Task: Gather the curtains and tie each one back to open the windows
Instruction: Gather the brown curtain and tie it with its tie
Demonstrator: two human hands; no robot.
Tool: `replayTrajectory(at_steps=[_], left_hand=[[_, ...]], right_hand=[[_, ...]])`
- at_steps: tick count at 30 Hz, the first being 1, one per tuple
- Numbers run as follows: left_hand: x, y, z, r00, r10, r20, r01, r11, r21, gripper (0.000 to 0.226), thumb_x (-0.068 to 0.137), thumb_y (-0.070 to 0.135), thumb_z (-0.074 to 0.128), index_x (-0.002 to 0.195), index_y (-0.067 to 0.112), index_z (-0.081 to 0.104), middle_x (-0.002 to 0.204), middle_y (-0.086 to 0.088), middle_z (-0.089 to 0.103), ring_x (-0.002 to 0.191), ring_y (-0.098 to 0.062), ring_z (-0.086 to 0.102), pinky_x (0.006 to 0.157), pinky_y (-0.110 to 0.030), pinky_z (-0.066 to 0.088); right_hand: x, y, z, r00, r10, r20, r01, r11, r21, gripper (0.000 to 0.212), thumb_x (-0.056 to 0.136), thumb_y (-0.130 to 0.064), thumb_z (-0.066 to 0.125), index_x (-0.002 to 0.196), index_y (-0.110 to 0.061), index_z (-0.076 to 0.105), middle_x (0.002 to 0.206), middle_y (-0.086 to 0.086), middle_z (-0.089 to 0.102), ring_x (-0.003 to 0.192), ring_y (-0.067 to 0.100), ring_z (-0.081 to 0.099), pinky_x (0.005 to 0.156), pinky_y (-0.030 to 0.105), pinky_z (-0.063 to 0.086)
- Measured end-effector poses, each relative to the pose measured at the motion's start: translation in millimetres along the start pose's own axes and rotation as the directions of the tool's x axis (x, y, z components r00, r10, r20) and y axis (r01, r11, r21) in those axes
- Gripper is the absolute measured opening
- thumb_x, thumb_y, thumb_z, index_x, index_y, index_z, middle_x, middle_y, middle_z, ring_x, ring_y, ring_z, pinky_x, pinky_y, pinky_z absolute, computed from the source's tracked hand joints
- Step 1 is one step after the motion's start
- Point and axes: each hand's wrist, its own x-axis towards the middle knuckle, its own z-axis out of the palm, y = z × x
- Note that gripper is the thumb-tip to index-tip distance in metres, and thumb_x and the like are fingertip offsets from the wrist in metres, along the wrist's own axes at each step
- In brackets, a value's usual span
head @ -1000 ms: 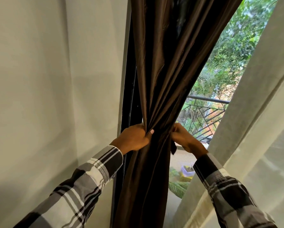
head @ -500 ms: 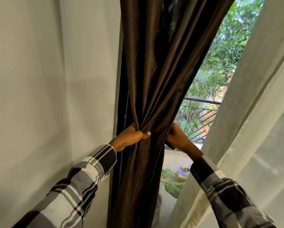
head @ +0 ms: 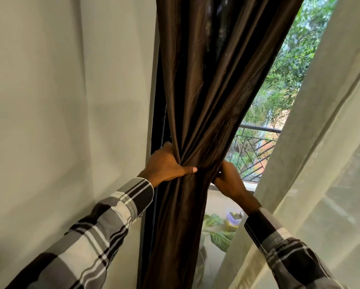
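Observation:
A dark brown curtain (head: 208,97) hangs in the middle of the view, bunched into a narrow waist. My left hand (head: 166,165) grips that waist from the left, thumb laid across the front folds. My right hand (head: 229,180) grips the same bunch from the right, its fingers curled into the fabric and partly hidden behind it. A sheer cream curtain (head: 321,142) hangs loose on the right side. I cannot make out a tie-back band among the folds.
A pale wall (head: 60,122) fills the left side, meeting a black window frame (head: 157,130). Through the glass I see a balcony railing (head: 256,147), trees, and a leafy potted plant (head: 218,236) below.
Both hands have kept their hold on the brown curtain and slid a little left, pinching the bunch tighter. My left thumb now lies flatter across the folds.

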Motion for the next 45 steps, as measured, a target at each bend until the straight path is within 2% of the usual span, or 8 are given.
replayTrajectory(at_steps=[3,7,14,19,27,35,40,45], left_hand=[[-2.3,0.0,-0.9,0.989,0.081,-0.126,-0.048,0.969,0.242,0.093,0.06,0.076,0.07,0.129,0.017,0.049,0.111,-0.006,0.066,0.095,-0.024,0.067,0.076,-0.028,0.051],[-4.7,-3.0,0.8,0.974,0.121,-0.19,-0.039,0.921,0.387,0.088,0.062,0.085,0.058,0.12,0.017,0.055,0.092,-0.004,0.07,0.08,-0.023,0.069,0.068,-0.028,0.053],[-7.6,-7.7,9.6,0.999,0.052,-0.01,-0.049,0.982,0.18,0.067,0.082,0.049,0.07,0.132,0.01,0.047,0.106,-0.012,0.067,0.092,-0.03,0.067,0.08,-0.038,0.057],[-22.2,-3.5,10.4,0.98,0.165,0.112,-0.167,0.986,0.005,0.05,0.091,0.018,0.063,0.136,0.012,0.041,0.113,-0.012,0.061,0.095,-0.028,0.064,0.081,-0.033,0.055],[-43.6,-17.0,-7.0,0.931,0.199,0.306,-0.094,0.941,-0.324,0.052,0.091,0.008,0.065,0.132,0.031,0.045,0.105,0.021,0.059,0.089,0.011,0.058,0.073,-0.008,0.048],[-44.5,-31.4,-17.5,0.933,0.301,0.196,-0.257,0.941,-0.221,0.025,0.09,0.016,0.067,0.113,0.025,0.06,0.079,0.014,0.068,0.075,0.001,0.067,0.077,-0.02,0.054],[-41.0,-30.8,-7.8,0.906,0.397,-0.149,-0.403,0.915,-0.011,0.026,0.083,0.043,0.071,0.09,0.018,0.077,0.078,0.007,0.069,0.067,-0.007,0.063,0.063,-0.029,0.055],[-47.0,-23.6,20.7,0.818,0.371,-0.439,-0.284,0.925,0.253,0.025,0.085,0.04,0.07,0.084,0.015,0.073,0.097,0.001,0.058,0.086,-0.012,0.052,0.057,-0.019,0.042]], right_hand=[[-15.6,-7.6,-2.3,0.998,-0.004,-0.062,0.005,1.0,0.012,0.016,0.086,-0.004,0.07,0.097,-0.016,0.068,0.077,-0.007,0.066,0.062,0.002,0.056,0.055,0.03,0.044],[-36.7,-17.2,-1.4,0.987,0.09,-0.134,-0.062,0.978,0.197,0.017,0.093,-0.002,0.063,0.091,-0.018,0.07,0.082,-0.004,0.07,0.061,0.004,0.061,0.052,0.022,0.044],[-62.0,-64.2,16.0,0.92,0.26,-0.294,-0.075,0.851,0.52,0.01,0.09,-0.005,0.068,0.093,-0.015,0.07,0.083,0.001,0.07,0.067,0.027,0.068,0.057,0.037,0.054],[-59.9,-86.7,37.7,0.888,0.262,-0.378,-0.01,0.832,0.554,0.007,0.088,-0.008,0.071,0.093,-0.013,0.071,0.086,-0.004,0.071,0.076,0.014,0.069,0.066,0.029,0.057],[-44.8,-88.5,56.5,0.861,0.299,-0.411,-0.015,0.823,0.569,0.007,0.088,-0.008,0.072,0.092,-0.012,0.07,0.082,0.001,0.07,0.074,0.015,0.068,0.068,0.028,0.055],[-46.3,-85.3,67.1,0.897,0.293,-0.332,-0.019,0.774,0.633,0.028,0.085,-0.004,0.073,0.11,-0.014,0.067,0.103,0.007,0.069,0.095,0.021,0.068,0.081,0.045,0.059],[-50.4,-90.6,66.4,0.896,0.301,-0.328,-0.005,0.743,0.67,0.027,0.085,0.001,0.072,0.109,-0.011,0.068,0.107,0.002,0.07,0.104,0.017,0.067,0.091,0.036,0.056],[-56.8,-91.1,70.4,0.852,0.369,-0.372,-0.03,0.744,0.668,0.024,0.084,0.002,0.073,0.103,-0.013,0.072,0.099,-0.009,0.072,0.098,0.009,0.067,0.084,0.024,0.053]])
